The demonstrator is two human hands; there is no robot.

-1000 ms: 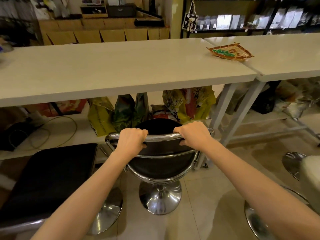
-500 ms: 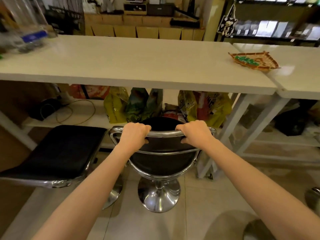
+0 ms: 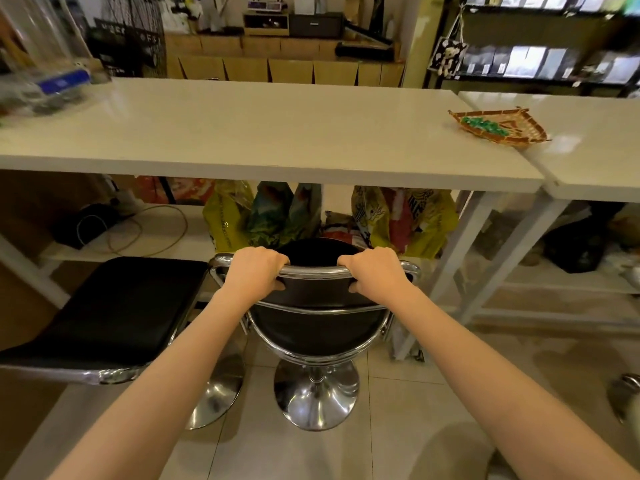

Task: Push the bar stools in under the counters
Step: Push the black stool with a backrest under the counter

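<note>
Head view is showing both hands gripping the chrome top rail of a black backed stool: the left hand is curling over the rail's left part, thumb tucked beneath, and the right hand is doing the same on the right part. Arms are reaching out nearly straight. That stool is standing on the tiled floor in front of the white counter, its backrest sitting just below the counter's front edge and its round chrome base lying nearer the camera than that edge. Judging by this, the stool is partway in and needing more push. A second, backless stool is sitting just to the left, its seat mostly out from under the counter, so it looks undone. At the far right edge a chrome base is peeking in, perhaps another stool; too little is showing to tell.

On the counter a woven tray is lying near the right end, beside a second counter. Bright bags and a coiled cable are resting on the low shelf underneath. Shelving and wooden drawers are lining the back wall
</note>
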